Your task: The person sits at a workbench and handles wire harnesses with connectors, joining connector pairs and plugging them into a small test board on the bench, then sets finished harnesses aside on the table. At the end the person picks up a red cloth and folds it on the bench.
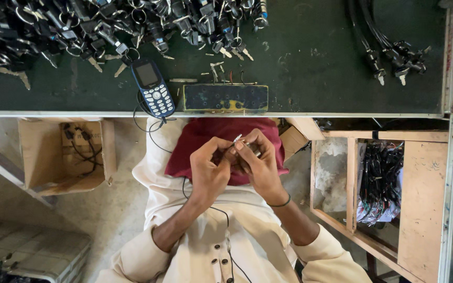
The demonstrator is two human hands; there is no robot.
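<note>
Where both sets of fingers meet above the red cloth [205, 137], a small metal part [251, 149] sits pinched between the left hand [209, 169] and right hand [260, 165], both curled tight around it; its shape is unclear.

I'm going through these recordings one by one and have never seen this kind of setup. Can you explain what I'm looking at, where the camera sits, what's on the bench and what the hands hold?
There is no machine here: a person works with two bare hands, and the one camera is worn on their head, looking down. The left hand and right hand meet over the lap, pinching a small metal part; it is too small to identify. Ahead lies a dark green workbench. On it are a heap of keys and lock parts, a blue push-button phone, a flat dark block with holes and a few cabled locks. Below the bench sit a cardboard box and a wooden shelf.
</note>
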